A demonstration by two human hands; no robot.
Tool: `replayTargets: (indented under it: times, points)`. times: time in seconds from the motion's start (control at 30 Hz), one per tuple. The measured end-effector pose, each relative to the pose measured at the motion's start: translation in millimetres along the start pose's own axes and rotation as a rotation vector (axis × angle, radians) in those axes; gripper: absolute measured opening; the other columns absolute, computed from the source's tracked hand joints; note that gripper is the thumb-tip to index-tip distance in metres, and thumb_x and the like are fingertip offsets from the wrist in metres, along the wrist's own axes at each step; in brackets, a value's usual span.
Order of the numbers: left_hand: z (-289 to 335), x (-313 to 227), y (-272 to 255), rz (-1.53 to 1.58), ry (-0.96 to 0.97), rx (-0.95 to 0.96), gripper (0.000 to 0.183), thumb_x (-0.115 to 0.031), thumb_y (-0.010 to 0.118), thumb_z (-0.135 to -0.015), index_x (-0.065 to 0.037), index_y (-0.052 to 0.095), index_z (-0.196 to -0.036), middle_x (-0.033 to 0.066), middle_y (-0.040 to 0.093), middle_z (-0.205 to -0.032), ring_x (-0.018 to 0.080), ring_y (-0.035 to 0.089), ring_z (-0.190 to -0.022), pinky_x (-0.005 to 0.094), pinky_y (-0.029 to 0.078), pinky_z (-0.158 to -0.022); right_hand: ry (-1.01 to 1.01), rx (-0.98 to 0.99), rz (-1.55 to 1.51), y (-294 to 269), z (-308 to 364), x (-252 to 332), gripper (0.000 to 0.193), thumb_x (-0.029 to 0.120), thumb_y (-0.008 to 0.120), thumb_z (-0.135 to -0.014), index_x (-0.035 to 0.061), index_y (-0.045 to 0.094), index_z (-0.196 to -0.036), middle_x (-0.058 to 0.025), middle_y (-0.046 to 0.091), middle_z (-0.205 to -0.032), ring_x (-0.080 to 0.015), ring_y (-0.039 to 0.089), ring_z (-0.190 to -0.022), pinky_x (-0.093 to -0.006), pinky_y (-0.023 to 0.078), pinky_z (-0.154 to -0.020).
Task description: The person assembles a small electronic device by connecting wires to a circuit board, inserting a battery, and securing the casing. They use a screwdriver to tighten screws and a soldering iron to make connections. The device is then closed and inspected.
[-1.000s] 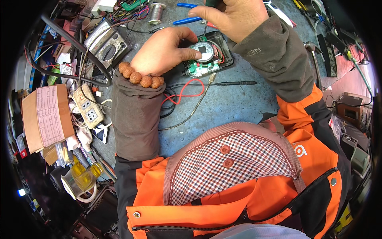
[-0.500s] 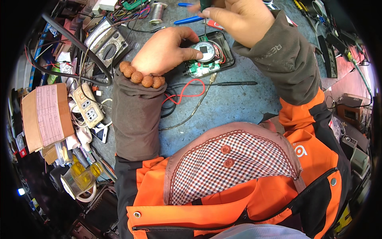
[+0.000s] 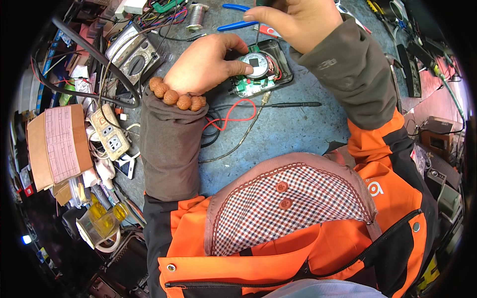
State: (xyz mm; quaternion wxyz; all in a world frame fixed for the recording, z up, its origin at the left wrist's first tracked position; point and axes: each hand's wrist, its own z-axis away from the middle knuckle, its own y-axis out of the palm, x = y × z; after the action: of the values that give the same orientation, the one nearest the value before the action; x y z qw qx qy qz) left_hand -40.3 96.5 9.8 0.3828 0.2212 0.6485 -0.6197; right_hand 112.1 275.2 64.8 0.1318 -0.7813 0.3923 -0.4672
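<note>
An opened small electronic device [image 3: 247, 88], with a green circuit board and a round silver speaker [image 3: 257, 64] in a dark case, lies on the blue worktop. My left hand [image 3: 198, 64] grips its left side, the thumb resting on the speaker and the fingers bent round the far edge. Above it my right hand [image 3: 305, 25] is closed round the handle of a screwdriver [image 3: 257, 36], partly cut off by the top of the picture. The screwdriver's thin shaft points down to the device's far edge; its tip is too small to make out.
Blue-handled pliers [image 3: 237, 25] and a solder spool [image 3: 198, 16] lie beyond the device. A black test probe [image 3: 298, 104] and a red wire [image 3: 233, 111] are on the near side. At left are a multimeter [image 3: 134, 62], a power strip [image 3: 109, 131] and cardboard [image 3: 59, 144].
My right hand has shifted and turned slightly round the screwdriver, its sleeve turning too. More of the blue pliers shows now. The left hand and the device have stayed put.
</note>
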Motion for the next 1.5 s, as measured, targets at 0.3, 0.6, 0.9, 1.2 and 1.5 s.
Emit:
replayTargets:
  times: [0.3, 0.6, 0.9, 1.2, 1.5]
  points:
    - [-0.9, 0.7, -0.4, -0.018, -0.001, 0.005, 0.041, -0.022, 0.087, -0.084, 0.003, 0.074, -0.114, 0.0185, 0.076, -0.098, 0.029, 0.073, -0.093, 0.0391, 0.057, -0.085, 0.115, 0.063, -0.197, 0.5, -3.7, 3.8, 0.071, -0.006, 0.07, -0.089, 0.0128, 0.053, -0.155, -0.0189, 0.071, -0.103, -0.0269, 0.068, -0.078, -0.0342, 0.058, -0.077]
    - [1.0, -0.3, -1.2, 0.018, -0.058, 0.033, 0.041, -0.019, 0.087, -0.085, 0.003, 0.073, -0.117, 0.0145, 0.076, -0.102, 0.0235, 0.071, -0.096, 0.0364, 0.056, -0.088, -0.043, -0.073, -0.215, 11.3, 2.3, -5.4, 0.073, -0.01, 0.066, -0.092, 0.0086, 0.045, -0.159, -0.0135, 0.07, -0.114, -0.0153, 0.071, -0.097, -0.0318, 0.058, -0.082]
    - [1.2, -23.3, 1.8, -0.146, 0.154, -0.077, 0.035, -0.011, 0.086, -0.085, -0.001, 0.074, -0.115, 0.0106, 0.073, -0.106, 0.0232, 0.07, -0.099, 0.0355, 0.056, -0.09, -0.132, 0.01, -0.52, 9.6, 6.3, -9.8, 0.072, -0.016, 0.061, -0.093, 0.004, 0.043, -0.16, -0.0111, 0.059, -0.141, -0.0161, 0.06, -0.126, -0.0319, 0.054, -0.099]
    - [-4.2, -16.7, 13.6, -0.058, 0.26, -0.069, 0.016, -0.009, 0.08, -0.087, 0.0, 0.075, -0.099, 0.0139, 0.071, -0.111, 0.0303, 0.073, -0.084, 0.0389, 0.059, -0.079, -0.17, -0.043, -0.546, 1.0, 4.3, -4.3, 0.072, -0.016, 0.06, -0.091, 0.0035, 0.045, -0.159, -0.006, 0.054, -0.135, -0.0123, 0.059, -0.115, -0.0279, 0.051, -0.093]
    - [-6.1, -16.3, 15.5, -0.057, 0.268, -0.118, 0.016, -0.012, 0.08, -0.087, 0.001, 0.076, -0.096, 0.0138, 0.072, -0.108, 0.0314, 0.073, -0.091, 0.0389, 0.058, -0.083, -0.138, -0.057, -0.585, 1.2, 6.2, 0.6, 0.071, -0.015, 0.061, -0.092, 0.0045, 0.044, -0.159, -0.0039, 0.052, -0.13, -0.01, 0.059, -0.109, -0.0255, 0.05, -0.088]
